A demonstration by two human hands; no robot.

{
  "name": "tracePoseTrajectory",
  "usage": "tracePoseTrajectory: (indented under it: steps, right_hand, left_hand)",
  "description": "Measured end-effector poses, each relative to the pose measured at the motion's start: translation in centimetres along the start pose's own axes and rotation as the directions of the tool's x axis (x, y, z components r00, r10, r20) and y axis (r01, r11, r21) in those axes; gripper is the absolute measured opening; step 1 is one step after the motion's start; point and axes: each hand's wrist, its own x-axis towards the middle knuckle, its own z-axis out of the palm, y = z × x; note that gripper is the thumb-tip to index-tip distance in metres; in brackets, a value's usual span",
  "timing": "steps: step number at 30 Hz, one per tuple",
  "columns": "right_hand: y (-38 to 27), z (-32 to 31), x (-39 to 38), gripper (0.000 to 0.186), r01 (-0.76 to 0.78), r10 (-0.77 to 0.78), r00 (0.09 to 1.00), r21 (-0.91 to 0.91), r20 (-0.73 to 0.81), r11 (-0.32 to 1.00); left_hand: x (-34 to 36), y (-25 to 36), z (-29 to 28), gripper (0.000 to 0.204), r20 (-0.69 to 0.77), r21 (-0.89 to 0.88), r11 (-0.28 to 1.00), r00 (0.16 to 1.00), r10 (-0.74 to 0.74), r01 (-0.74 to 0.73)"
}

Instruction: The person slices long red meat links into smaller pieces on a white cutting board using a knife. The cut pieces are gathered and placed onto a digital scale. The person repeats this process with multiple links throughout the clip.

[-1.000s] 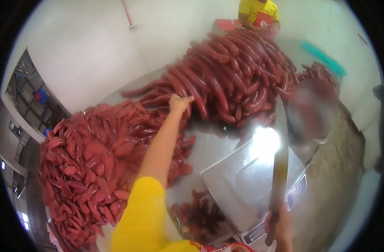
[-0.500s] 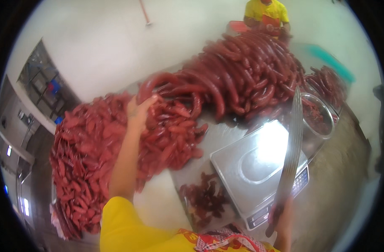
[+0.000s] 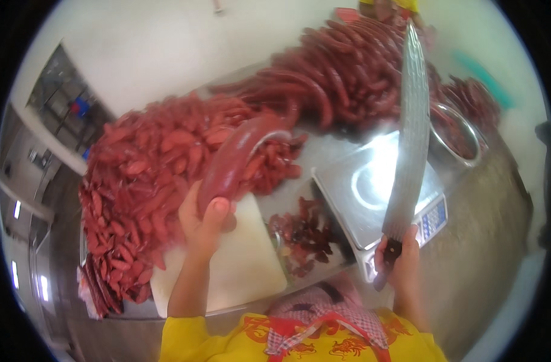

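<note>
A long, thick, dark red sausage [image 3: 233, 158] is gripped near its lower end in my left hand [image 3: 204, 224], raised above a pale cutting board [image 3: 251, 259]. My right hand [image 3: 402, 260] is closed round the dark handle of a big knife [image 3: 413, 127], whose long blade points up and away over the scale. Left of the board lies a large heap of sliced red sausage [image 3: 143, 181]. Beyond it, whole sausages [image 3: 348, 78] are piled along the table. Small dark red scraps [image 3: 305, 232] lie to the right of the board.
A flat metal-topped scale [image 3: 363, 187] stands on the steel table, partly behind the blade. A round metal bowl [image 3: 455, 136] with red pieces is at its far right. At the far end, a person in yellow [image 3: 396, 6] stands behind the pile.
My left hand has drawn a sausage back from the pile toward the board. My right hand and the knife have risen, and the view has shifted, showing more of the board.
</note>
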Motion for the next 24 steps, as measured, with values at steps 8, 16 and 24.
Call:
tracePoseTrajectory:
  steps: [8,16,24]
  right_hand:
    - [0.1,-6.5,-4.9,0.078,0.096,-0.084,0.973,0.043,-0.215,0.994]
    - [1.4,-11.4,-8.0,0.082,0.125,-0.102,0.918,0.035,-0.384,0.992]
    - [1.2,-12.2,-7.8,0.08,0.173,-0.125,0.91,0.09,-0.395,0.981]
  left_hand:
    - [3.6,-8.0,16.6,0.051,0.686,0.323,0.701,0.668,0.289,-0.635]
    - [7.0,-7.8,20.8,0.035,0.703,0.3,0.791,0.684,0.195,-0.533]
    - [7.8,-2.3,23.8,0.025,0.581,0.171,0.909,0.784,0.218,-0.379]
